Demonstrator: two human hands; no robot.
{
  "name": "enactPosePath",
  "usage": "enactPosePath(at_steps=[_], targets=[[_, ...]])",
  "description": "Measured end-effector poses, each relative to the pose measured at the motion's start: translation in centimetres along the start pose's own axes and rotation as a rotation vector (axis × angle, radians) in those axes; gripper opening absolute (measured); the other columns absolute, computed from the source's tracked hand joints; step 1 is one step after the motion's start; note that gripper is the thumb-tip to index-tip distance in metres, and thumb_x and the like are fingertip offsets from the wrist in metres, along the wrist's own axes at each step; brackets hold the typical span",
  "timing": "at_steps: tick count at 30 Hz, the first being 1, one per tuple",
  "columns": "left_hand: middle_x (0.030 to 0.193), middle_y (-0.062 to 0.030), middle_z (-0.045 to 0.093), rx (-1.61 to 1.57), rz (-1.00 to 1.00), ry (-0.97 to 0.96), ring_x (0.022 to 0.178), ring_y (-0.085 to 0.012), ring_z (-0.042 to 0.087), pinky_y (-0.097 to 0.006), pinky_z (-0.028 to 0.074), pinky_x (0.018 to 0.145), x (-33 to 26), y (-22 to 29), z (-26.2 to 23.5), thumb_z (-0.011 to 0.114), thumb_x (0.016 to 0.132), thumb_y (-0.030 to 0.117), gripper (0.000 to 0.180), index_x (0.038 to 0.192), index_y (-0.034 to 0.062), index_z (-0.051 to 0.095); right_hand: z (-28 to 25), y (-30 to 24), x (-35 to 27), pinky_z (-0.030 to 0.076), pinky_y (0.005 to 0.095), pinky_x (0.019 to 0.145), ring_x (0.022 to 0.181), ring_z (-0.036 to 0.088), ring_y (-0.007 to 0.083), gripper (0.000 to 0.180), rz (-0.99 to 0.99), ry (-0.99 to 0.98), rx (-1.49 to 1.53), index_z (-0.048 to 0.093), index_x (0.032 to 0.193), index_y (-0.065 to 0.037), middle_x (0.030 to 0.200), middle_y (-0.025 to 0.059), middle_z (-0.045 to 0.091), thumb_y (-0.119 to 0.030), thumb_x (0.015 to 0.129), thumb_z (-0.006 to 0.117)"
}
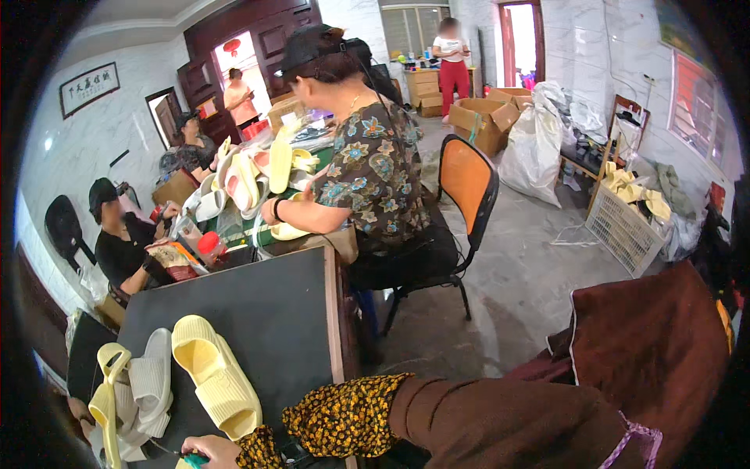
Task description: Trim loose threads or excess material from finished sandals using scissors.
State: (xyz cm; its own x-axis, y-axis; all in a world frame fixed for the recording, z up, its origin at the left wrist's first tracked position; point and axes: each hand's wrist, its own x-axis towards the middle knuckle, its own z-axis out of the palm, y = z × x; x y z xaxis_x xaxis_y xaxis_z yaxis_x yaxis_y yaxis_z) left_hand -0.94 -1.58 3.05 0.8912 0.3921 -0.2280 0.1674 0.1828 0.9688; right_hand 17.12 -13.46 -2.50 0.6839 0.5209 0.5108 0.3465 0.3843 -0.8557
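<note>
My right hand [209,451] lies at the bottom edge on the dark table [273,313], fingers curled around a small teal object [193,461]. Its arm wears a brown sleeve with a floral cuff [344,416]. A pale yellow slipper [215,375] lies just above this hand. Left of it sits a stack of grey and yellow slippers [133,395]. A patch of skin at the far left rim [76,408], touching that stack, looks like my left hand; its fingers are hidden.
A person in a floral blouse [375,172] sits on an orange-backed chair [466,184] at a table piled with slippers [250,176]. Other people sit at the left. Cardboard boxes [484,117], a white sack [535,148] and a white basket [625,227] stand on the floor.
</note>
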Motion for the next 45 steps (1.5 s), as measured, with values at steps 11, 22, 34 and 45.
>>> enactPosePath(at_steps=[11,22,34,45], targets=[[0.091,-0.0067,0.061,0.049,0.079,0.096,0.066,-0.0143,0.056,-0.023,0.045,0.053,2.1,-1.5,-2.8,0.053,0.088,0.020,0.034,0.119,0.0062,0.050,-1.0,-1.3,-0.6,0.045,0.0352,0.068,0.077,0.059,0.0268,0.039,-0.025,0.050,-0.102,0.052,0.098,0.000,0.083,0.0156,0.060,-0.016,0.065,0.065],[0.076,-0.0030,0.062,0.058,0.089,0.195,0.042,-0.0078,0.044,-0.019,0.032,0.034,1.7,-1.4,-1.4,0.053,0.087,0.024,0.032,0.113,0.0056,0.054,-1.5,-3.8,-1.3,0.042,0.0282,0.058,0.062,0.054,0.0134,0.036,0.014,-0.020,-0.004,0.049,0.103,-0.001,0.069,0.0068,0.056,-0.011,0.071,0.063],[0.108,-0.0120,0.057,-0.051,0.098,0.079,0.099,-0.0234,0.055,-0.033,0.046,0.084,1.3,-1.0,-0.2,0.051,0.087,0.016,0.029,0.110,-0.0015,0.052,-1.8,-3.9,-1.3,0.045,0.0337,0.070,0.078,0.058,0.0265,0.039,0.048,-0.012,-0.049,0.052,0.100,0.001,0.084,0.0162,0.059,-0.015,0.066,0.063],[0.106,-0.0133,0.058,-0.017,0.089,0.076,0.097,-0.0232,0.055,-0.032,0.046,0.084,0.2,0.0,1.5,0.051,0.087,0.016,0.028,0.108,-0.0029,0.054,-0.6,-0.5,-0.1,0.045,0.0333,0.070,0.078,0.059,0.0239,0.036,-0.048,0.003,-0.064,0.052,0.098,0.002,0.083,0.0155,0.059,-0.014,0.067,0.063]])
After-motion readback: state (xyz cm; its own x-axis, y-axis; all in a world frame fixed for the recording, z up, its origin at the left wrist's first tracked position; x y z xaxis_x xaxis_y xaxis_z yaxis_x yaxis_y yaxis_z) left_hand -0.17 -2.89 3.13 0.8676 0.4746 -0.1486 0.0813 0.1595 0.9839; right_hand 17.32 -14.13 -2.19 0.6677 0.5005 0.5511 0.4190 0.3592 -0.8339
